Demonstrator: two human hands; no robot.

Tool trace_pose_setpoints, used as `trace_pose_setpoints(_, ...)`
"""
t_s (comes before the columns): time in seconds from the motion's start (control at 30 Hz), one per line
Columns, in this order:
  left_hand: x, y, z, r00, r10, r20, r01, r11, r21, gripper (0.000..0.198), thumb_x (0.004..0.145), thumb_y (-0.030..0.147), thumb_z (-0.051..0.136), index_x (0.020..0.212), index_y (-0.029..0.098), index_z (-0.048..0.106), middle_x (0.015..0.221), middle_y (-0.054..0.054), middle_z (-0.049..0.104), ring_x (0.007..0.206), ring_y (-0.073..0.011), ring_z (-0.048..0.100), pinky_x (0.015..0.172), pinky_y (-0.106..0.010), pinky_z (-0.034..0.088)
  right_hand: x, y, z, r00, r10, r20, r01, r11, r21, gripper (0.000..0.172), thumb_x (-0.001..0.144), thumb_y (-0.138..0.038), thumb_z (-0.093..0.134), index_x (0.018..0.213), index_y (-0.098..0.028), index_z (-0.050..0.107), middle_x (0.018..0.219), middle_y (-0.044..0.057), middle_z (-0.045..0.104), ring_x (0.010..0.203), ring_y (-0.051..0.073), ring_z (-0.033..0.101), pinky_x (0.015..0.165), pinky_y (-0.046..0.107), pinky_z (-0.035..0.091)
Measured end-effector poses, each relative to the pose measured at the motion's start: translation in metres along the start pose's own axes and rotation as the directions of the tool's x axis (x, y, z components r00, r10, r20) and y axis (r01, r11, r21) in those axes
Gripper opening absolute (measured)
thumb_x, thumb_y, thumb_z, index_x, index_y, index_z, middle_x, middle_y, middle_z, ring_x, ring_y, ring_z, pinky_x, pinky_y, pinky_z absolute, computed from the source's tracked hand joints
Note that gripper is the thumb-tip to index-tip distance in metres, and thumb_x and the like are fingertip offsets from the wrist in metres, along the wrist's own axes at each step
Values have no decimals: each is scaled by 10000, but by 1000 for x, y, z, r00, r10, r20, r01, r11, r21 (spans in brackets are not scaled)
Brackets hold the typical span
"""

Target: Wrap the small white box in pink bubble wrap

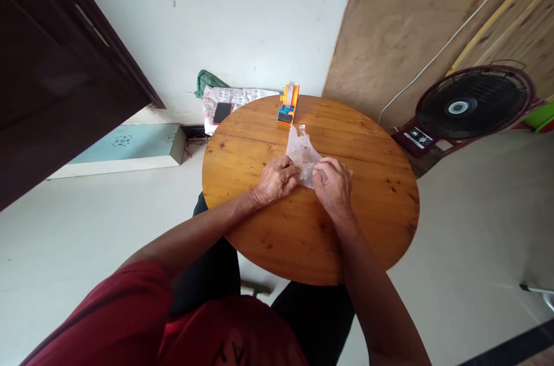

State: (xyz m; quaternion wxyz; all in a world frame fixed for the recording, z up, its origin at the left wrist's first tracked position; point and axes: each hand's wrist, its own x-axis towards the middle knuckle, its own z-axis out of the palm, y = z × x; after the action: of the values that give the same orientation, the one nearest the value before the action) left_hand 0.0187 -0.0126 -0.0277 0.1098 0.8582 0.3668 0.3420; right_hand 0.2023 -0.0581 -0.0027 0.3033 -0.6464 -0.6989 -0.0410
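Note:
On the round wooden table (268, 227) a crumpled piece of translucent bubble wrap (304, 149) lies in front of me, its far end ragged. My left hand (279, 177) has its fingers closed on the wrap's near left side. From the right, my right hand (334, 181) is curled over the near right edge and pinches it. Whatever the folds may contain is hidden. Just beyond the wrap stands an orange and blue tape dispenser (291, 97) with a roll of clear tape in it, touched by neither hand.
A dark phone-like object (222, 112) lies on a printed white bag (209, 105) beyond the table's left edge. Nearby are a green bag (208, 83) and a flat light-blue box (125, 144). To the right stands a dark fan (476, 101), near a white cable (454, 38) on the wall.

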Motion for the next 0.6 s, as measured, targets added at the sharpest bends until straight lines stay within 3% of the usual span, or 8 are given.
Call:
trace_pose_setpoints(0.07,-2,-3,5,997,42,-59,-40,998,41,255,879,240,520,1016,199,731,990,-98,633,899,-215,577,799,-368,483,0,5,2,997,79,-16,-79,997,18,174,863,-256,530,952,-207,671,1235,105,650,1129,274,568,957,406,371)
trace_pose_setpoints(0.17,-2,-5,7,990,101,-99,-93,992,82,232,862,227,534,994,216,726,1045,-92,637,916,-219,556,804,-382,478,1,10,5,983,183,-4,-183,980,74,391,831,-299,547,1199,-180,603,1313,152,610,1174,302,561,962,432,411)
trace_pose_setpoints(0.3,-1,-5,7,982,153,-108,-144,986,86,245,868,222,530,1014,183,723,1066,-100,653,969,-235,536,836,-388,467,3,12,6,932,333,142,-346,935,81,658,810,-386,597,1404,-139,461,1196,159,687,1050,318,640,907,440,468)
trace_pose_setpoints(0.43,0,-5,7,985,153,-74,-149,987,58,259,865,202,520,1028,180,719,1086,-100,647,991,-233,521,887,-387,470,6,11,7,891,407,202,-424,904,52,639,824,-440,602,1384,-150,502,1031,135,741,949,311,680,836,404,499)
trace_pose_setpoints(0.6,0,-6,8,984,172,-39,-169,984,58,311,861,193,510,1088,192,723,1113,-111,622,997,-246,495,890,-405,465,8,8,12,885,403,235,-421,907,29,483,800,-376,633,1251,-203,612,1070,109,746,950,282,680,795,358,496)
